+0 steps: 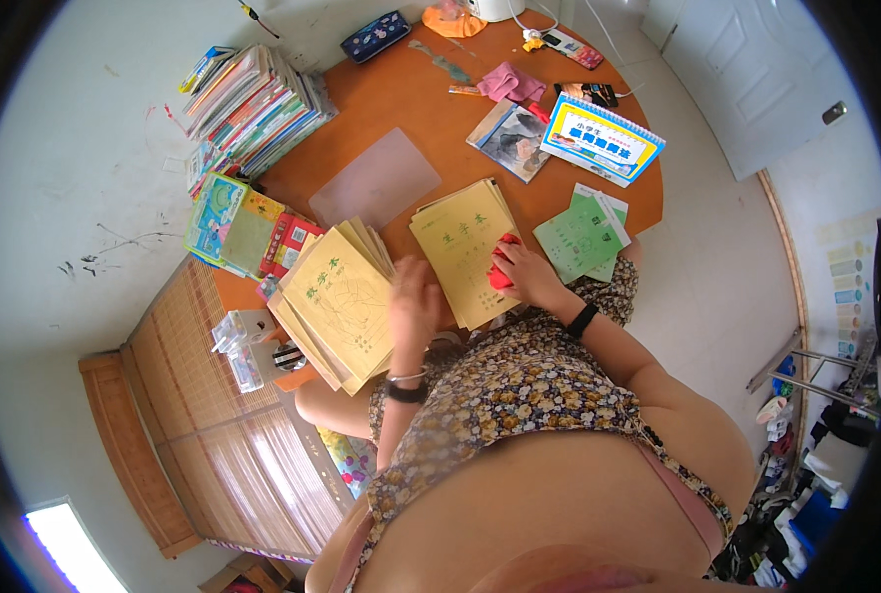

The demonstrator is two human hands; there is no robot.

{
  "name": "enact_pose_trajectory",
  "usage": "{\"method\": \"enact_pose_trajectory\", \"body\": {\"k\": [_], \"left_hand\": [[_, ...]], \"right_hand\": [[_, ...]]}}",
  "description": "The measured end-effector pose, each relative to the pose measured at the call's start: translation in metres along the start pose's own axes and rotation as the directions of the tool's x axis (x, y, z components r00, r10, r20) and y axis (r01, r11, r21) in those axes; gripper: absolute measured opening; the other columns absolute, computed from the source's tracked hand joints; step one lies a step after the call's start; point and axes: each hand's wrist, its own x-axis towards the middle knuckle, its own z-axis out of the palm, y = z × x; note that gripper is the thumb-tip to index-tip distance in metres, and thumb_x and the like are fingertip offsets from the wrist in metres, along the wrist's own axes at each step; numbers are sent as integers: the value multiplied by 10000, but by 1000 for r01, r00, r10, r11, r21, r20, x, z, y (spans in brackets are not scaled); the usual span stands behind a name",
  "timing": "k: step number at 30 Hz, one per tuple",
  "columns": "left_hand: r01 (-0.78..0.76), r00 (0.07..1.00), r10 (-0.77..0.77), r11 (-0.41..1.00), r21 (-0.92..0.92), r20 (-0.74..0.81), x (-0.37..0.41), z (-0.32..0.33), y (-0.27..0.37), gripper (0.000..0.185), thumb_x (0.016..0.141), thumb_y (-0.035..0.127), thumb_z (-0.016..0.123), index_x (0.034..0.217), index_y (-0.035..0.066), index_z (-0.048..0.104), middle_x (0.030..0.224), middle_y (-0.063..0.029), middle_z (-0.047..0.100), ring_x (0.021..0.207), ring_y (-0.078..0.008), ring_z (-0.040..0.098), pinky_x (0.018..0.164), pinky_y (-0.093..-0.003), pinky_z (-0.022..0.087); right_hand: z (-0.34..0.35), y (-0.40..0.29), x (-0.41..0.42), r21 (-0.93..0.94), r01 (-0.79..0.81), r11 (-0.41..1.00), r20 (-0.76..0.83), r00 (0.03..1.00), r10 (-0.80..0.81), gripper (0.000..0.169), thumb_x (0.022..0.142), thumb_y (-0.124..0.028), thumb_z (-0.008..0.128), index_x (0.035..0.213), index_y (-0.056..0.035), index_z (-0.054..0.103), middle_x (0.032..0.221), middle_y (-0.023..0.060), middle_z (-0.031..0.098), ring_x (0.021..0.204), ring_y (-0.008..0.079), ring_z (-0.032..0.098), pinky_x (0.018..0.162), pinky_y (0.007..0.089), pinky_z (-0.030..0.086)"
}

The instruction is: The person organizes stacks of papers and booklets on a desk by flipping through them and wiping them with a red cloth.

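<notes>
My right hand (523, 274) holds a crumpled red cloth (501, 261) against the top of a stack of yellow exercise books (463, 237). Blurred, my left hand (413, 300) is between that stack and a second, fanned pile of yellow exercise books (344, 307); whether it touches either pile cannot be told, and its fingers are unclear. Green booklets (578, 236) lie to the right of the stack. A translucent plastic sheet (376, 178) rests on the round wooden table (359, 89) beyond the fanned pile.
Books (262, 111) stand in a row by the wall. A spiral flip book (600, 141), a picture-covered book (509, 139), a pink cloth (511, 81) and a pencil case (375, 35) are farther back. Clear plastic boxes (244, 348) stand at the left edge.
</notes>
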Motion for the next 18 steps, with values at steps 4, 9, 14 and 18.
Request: {"method": "enact_pose_trajectory", "body": {"k": [4,9,14,18], "left_hand": [[-102,933,-4,956,275,360,-12,67,3,893,759,329,799,1486,58,357,1548,-274,270,1426,-460,270,1124,-516,333],[-136,918,-23,920,368,397,-23,81,1,1135,625,459,871,1529,104,283,1566,-311,179,1460,-465,186,1121,-524,331],[-144,914,-1,934,327,405,-26,81,-5,1155,590,456,894,1526,128,302,1565,-313,184,1461,-458,194,1088,-480,396],[-157,908,-12,917,368,418,-25,82,-4,1170,556,453,910,1515,126,323,1562,-316,191,1457,-459,206,1083,-434,418]], "right_hand": [[10,-4,-20,-118,52,992,3,999,-52,678,807,-363,723,1354,-42,484,1448,204,419,1337,373,422,1137,464,331],[9,-4,-52,-71,30,997,43,999,-27,525,868,-279,656,1324,-48,537,1491,199,391,1358,362,417,1136,456,340],[11,14,-36,-150,88,985,-10,996,-91,433,902,-146,559,1325,-52,537,1485,166,408,1359,342,424,1122,452,361],[21,29,23,-209,73,975,-91,992,-93,464,900,-137,551,1355,-55,505,1486,152,407,1363,325,422,1119,450,363]]}}
